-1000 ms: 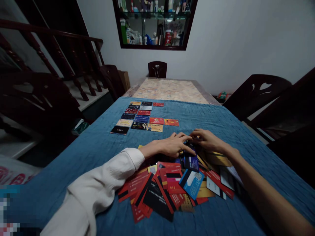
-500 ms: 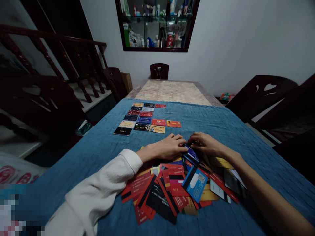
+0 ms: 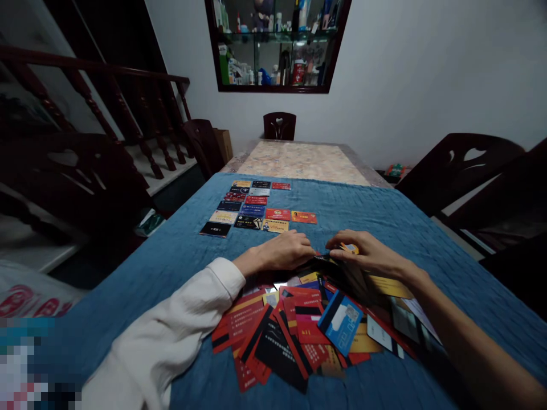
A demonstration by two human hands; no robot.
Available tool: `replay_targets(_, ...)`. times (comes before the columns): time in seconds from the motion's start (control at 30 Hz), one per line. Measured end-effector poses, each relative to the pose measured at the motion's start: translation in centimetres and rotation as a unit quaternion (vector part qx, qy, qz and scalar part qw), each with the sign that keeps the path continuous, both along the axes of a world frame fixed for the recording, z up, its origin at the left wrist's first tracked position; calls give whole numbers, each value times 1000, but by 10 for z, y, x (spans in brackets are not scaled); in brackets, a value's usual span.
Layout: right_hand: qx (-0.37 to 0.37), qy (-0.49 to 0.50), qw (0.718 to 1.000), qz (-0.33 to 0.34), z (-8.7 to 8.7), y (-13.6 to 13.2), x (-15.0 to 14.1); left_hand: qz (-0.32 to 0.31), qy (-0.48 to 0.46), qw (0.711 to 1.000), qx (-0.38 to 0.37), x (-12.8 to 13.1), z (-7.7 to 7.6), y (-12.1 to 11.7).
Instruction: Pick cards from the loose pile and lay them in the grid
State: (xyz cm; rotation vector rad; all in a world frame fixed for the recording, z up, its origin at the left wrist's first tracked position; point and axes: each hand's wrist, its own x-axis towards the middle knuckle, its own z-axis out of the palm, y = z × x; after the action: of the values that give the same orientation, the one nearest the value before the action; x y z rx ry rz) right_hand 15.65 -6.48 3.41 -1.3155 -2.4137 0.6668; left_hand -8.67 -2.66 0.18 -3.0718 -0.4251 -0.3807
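Observation:
A loose heap of plastic cards (image 3: pixel 273 344), mostly red, black and gold, lies before me, with a blue card (image 3: pixel 341 323) on top. My left hand (image 3: pixel 285 250) rests at the heap's far edge, fingers curled together; what they hold, if anything, is hidden. Just to its right, my right hand (image 3: pixel 370 251) is closed round an orange-and-white card (image 3: pixel 349 248), which shows between thumb and fingers. Dark cards below that hand are partly hidden. Farther off, several cards lie face up in short rows, among them a red card (image 3: pixel 277 214) and a black card (image 3: pixel 215 229).
A blue cloth (image 3: pixel 171 285) covers the near part of the table, with a patterned tabletop (image 3: pixel 307 159) beyond it. Dark chairs (image 3: pixel 279 125) stand around. A wooden railing (image 3: pixel 128 114) runs along the left, and a plastic bag (image 3: pixel 34 290) sits at lower left.
The dark blue card that lay under my fingers no longer shows there. My left hand has drawn slightly left and curled up; an orange-and-white card now shows in my right hand.

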Motion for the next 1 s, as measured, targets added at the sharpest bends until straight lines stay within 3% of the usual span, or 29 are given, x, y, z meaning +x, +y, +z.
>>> replay_targets(0.27,-19,9,1000,18,-7,1,-3,22,-76,991,-104,-9,-10,19)
replay_targets(0.6,-7,-10,999,-33,-28,9,-5,91,-109,970,-196,-14,-13,25)
replay_targets(1.0,13,8,999,-45,-36,12,-3,122,-122,956,-238,-14,-21,27)
